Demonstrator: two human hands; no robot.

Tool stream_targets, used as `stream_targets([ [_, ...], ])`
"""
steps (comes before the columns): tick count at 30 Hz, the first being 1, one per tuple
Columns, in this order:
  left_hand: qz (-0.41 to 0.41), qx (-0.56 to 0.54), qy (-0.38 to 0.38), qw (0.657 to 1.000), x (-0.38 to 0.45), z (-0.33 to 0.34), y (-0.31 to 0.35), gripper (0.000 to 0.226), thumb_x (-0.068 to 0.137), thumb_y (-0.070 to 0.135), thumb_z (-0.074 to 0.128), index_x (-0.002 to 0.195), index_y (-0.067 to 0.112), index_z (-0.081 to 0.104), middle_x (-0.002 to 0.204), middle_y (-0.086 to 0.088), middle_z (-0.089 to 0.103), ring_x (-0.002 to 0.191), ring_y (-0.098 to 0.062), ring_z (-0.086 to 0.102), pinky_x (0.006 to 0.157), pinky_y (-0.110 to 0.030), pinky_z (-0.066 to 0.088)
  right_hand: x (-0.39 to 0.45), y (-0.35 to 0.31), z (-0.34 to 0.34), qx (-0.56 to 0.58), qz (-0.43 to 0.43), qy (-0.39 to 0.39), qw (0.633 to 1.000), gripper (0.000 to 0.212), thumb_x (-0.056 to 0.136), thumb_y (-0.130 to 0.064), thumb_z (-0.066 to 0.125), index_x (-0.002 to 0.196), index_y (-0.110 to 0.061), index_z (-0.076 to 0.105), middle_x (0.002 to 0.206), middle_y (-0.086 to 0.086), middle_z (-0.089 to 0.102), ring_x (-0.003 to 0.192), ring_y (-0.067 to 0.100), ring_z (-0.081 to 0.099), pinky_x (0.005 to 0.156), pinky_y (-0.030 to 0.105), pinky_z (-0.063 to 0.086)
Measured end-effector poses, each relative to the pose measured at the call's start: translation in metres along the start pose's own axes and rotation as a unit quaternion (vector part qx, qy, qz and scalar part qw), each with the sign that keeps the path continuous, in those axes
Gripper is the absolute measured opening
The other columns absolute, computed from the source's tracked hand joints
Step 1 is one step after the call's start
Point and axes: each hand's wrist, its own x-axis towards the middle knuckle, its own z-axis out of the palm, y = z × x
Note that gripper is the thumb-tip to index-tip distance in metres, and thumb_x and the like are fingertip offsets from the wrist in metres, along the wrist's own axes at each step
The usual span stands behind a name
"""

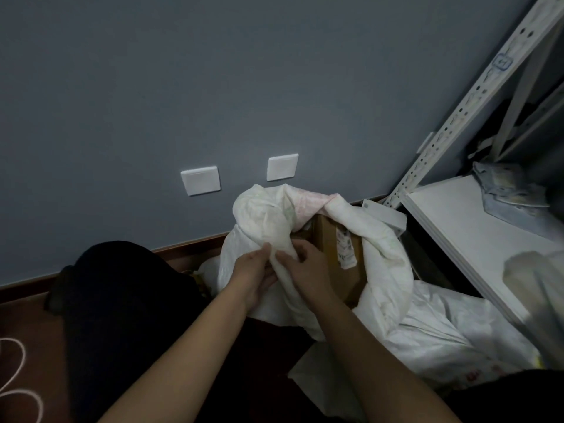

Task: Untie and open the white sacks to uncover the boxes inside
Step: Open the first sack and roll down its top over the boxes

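On the floor by the wall, both hands, left hand (254,274) and right hand (305,265), pinch the sack (262,221) mouth, half peeled off the box (328,239); next, pull it lower.

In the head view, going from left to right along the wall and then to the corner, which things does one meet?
Wide wall plate → square wall plate → open white sack with the cardboard box inside → perforated shelf post → white shelf board.
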Motion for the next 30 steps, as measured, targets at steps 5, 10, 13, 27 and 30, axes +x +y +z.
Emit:
stream_targets([
  [5,0.077,0.098,0.122,0.985,0.012,-0.005,0.011,0.046,0.088,0.027,0.064,0.123,0.002,0.047,0.107,-0.016,0.062,0.096,-0.03,0.064,0.088,-0.047,0.054,-0.005,0.006,0.011,-0.04,-0.078,0.057,0.995,0.02,0.086,-0.018,0.068,0.106,-0.014,0.07,0.097,-0.004,0.07,0.09,0.005,0.063,0.081,0.015,0.048],
  [10,0.072,0.122,0.081,0.987,0.016,-0.004,0.024,0.015,0.094,0.017,0.056,0.088,0.005,0.063,0.09,-0.016,0.064,0.088,-0.028,0.062,0.086,-0.041,0.052,-0.007,0.012,0.008,-0.113,-0.178,0.056,0.976,0.024,0.086,-0.023,0.055,0.097,-0.006,0.069,0.095,0.006,0.068,0.089,0.017,0.063,0.081,0.032,0.051],
  [13,0.102,0.126,0.083,0.983,0.016,-0.005,0.026,0.028,0.091,0.009,0.058,0.063,0.011,0.059,0.076,-0.014,0.058,0.079,-0.027,0.055,0.079,-0.038,0.047,-0.007,0.005,0.003,-0.129,-0.19,-0.009,0.973,0.012,0.087,-0.024,0.059,0.093,-0.014,0.064,0.092,-0.002,0.061,0.087,0.014,0.059,0.078,0.03,0.049],
  [27,0.145,0.135,0.063,0.978,0.001,-0.011,0.044,0.018,0.085,0.01,0.069,0.08,0.014,0.052,0.078,-0.005,0.057,0.071,-0.015,0.057,0.057,-0.023,0.052,0.001,-0.036,0.01,0.006,-0.038,0.037,0.999,0.018,0.085,-0.022,0.07,0.101,-0.018,0.063,0.09,-0.011,0.063,0.085,0.001,0.059,0.072,0.011,0.044],
  [30,0.154,0.132,0.053,0.978,-0.001,-0.013,0.048,0.009,0.087,0.011,0.066,0.081,0.011,0.06,0.081,-0.009,0.063,0.079,-0.018,0.062,0.071,-0.03,0.053,0.0,-0.035,0.016,-0.075,-0.131,0.072,0.986,0.016,0.083,-0.01,0.068,0.085,-0.019,0.055,0.079,-0.015,0.05,0.073,0.0,0.048,0.065,0.01,0.036],
])
